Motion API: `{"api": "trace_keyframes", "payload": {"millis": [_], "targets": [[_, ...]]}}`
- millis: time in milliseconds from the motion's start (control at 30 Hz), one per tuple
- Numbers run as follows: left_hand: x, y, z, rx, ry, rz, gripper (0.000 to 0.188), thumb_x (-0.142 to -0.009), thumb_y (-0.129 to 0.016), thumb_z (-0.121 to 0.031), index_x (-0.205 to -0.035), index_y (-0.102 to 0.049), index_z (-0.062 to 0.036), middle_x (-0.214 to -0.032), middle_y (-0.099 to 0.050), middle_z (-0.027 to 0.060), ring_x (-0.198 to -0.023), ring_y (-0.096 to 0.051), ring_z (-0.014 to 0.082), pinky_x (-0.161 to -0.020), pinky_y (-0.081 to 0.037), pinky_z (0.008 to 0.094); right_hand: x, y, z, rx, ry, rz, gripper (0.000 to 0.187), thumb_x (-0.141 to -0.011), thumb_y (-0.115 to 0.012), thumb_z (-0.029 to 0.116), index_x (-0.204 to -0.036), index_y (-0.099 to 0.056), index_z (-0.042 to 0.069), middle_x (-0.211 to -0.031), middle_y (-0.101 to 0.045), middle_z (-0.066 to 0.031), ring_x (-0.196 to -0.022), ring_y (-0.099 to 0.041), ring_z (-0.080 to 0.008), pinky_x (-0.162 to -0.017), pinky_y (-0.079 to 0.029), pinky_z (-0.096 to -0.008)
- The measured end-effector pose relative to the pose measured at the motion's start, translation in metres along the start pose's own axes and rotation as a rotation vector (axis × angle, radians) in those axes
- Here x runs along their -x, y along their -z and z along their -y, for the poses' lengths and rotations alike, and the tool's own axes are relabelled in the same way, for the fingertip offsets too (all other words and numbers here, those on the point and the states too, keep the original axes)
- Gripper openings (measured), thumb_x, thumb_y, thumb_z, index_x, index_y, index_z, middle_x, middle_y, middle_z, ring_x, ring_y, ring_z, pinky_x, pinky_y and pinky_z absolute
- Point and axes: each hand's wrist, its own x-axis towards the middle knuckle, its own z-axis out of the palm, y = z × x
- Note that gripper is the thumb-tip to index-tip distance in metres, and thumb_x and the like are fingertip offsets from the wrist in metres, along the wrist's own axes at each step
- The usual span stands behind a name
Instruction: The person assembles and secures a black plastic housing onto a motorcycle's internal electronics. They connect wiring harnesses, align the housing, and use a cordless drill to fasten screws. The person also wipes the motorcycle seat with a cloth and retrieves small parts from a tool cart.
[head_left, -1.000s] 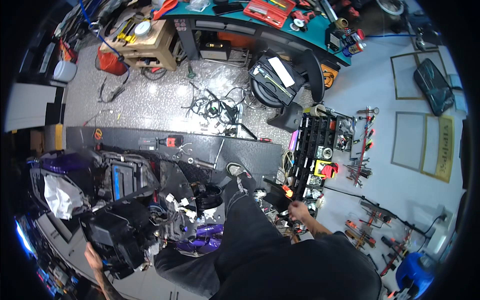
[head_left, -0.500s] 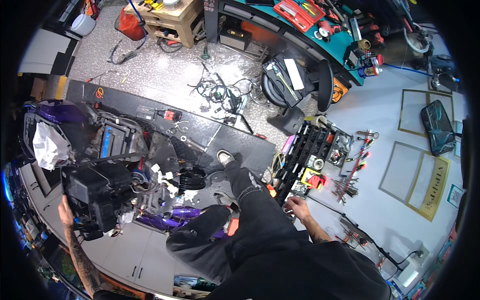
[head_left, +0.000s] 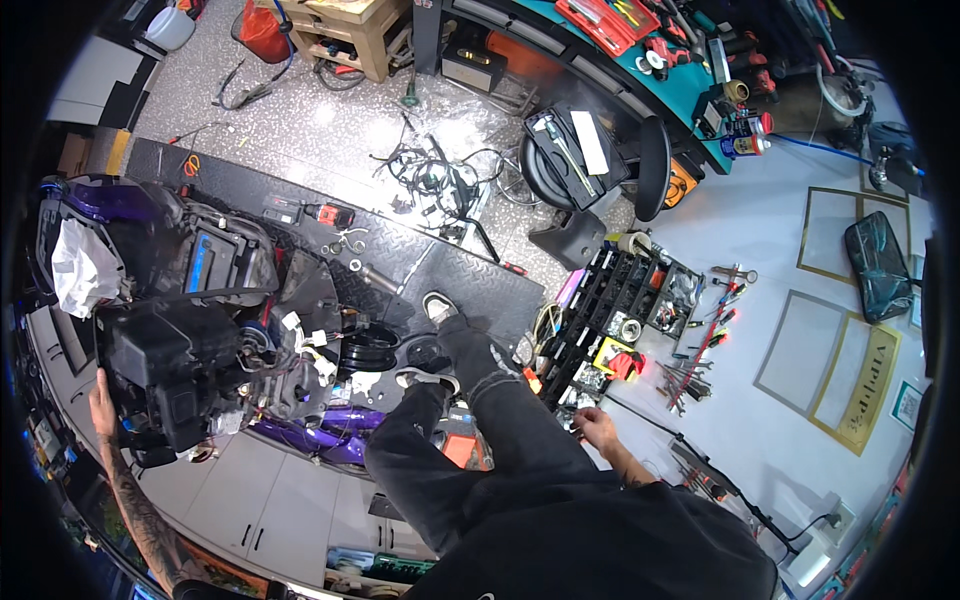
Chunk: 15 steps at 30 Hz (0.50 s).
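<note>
On the left, my left hand [head_left: 103, 405] lies along the outer side of a bulky black plastic housing [head_left: 160, 355], its fingers stretched out. The housing belongs to a partly stripped scooter with purple panels [head_left: 310, 437] and bare wiring with white connectors [head_left: 303, 333]. My right hand [head_left: 598, 430] is at the near end of a black parts organizer [head_left: 592, 325], by a small compartment of metal bits [head_left: 568, 418]. Its fingers are bent and drawn together; whatever may be between them is too small to make out.
A red-and-black power tool [head_left: 330, 215] and sockets lie on the dark mat [head_left: 455, 270]. Loose cable [head_left: 435, 185] is heaped on the floor beyond. A round stool [head_left: 550, 175] bears an opened case. Hand tools [head_left: 690, 380] lie right of the organizer; an orange box [head_left: 462, 450] is near my feet.
My left leg has swung inward and straightened, and its foot now shows beside the orange box. The view has shifted slightly. Both hands stay in nearly the same places.
</note>
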Motion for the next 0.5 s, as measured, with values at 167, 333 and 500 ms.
{"api": "trace_keyframes", "payload": {"millis": [167, 333, 500], "targets": [[-0.005, 0.001, 0.004, 0.104, -0.035, 0.008, 0.074, -0.113, -0.053, -0.064, -0.099, -0.067, 0.0072, -0.083, -0.05, -0.0022, -0.082, -0.043, 0.0125, -0.079, -0.043, 0.0324, -0.022, -0.023, -0.029, -0.194, 0.018, -0.045, 0.025, -0.107, -0.066, 0.017, -0.124, -0.07, -0.001, -0.091, -0.075, -0.0087, -0.076, -0.073, -0.0185, -0.064, -0.06, -0.0341], [-0.028, 0.008, 0.018, 0.01, 0.098, 0.102, 0.081, -0.111, -0.055, -0.066, -0.135, -0.069, 0.0104, -0.113, -0.069, 0.0065, -0.106, -0.056, 0.0158, -0.103, -0.044, 0.0298, -0.066, -0.061, -0.02, -0.219, 0.182, -0.159, 0.026, -0.108, -0.065, 0.019, -0.125, -0.071, 0.0, -0.093, -0.076, -0.0113, -0.073, -0.074, -0.0193, -0.064, -0.061, -0.0326], [0.005, 0.009, -0.038, 0.428, -0.154, -0.098, 0.067, -0.118, -0.046, -0.051, -0.153, -0.06, 0.0037, -0.145, -0.067, 0.0153, -0.132, -0.061, 0.0247, -0.119, -0.043, 0.0393, -0.108, -0.099, 0.01, -0.346, 0.5, -0.202, 0.022, -0.109, -0.064, 0.016, -0.121, -0.074, 0.0, -0.095, -0.078, -0.0076, -0.079, -0.072, -0.0143, -0.071, -0.06, -0.0298]]}}
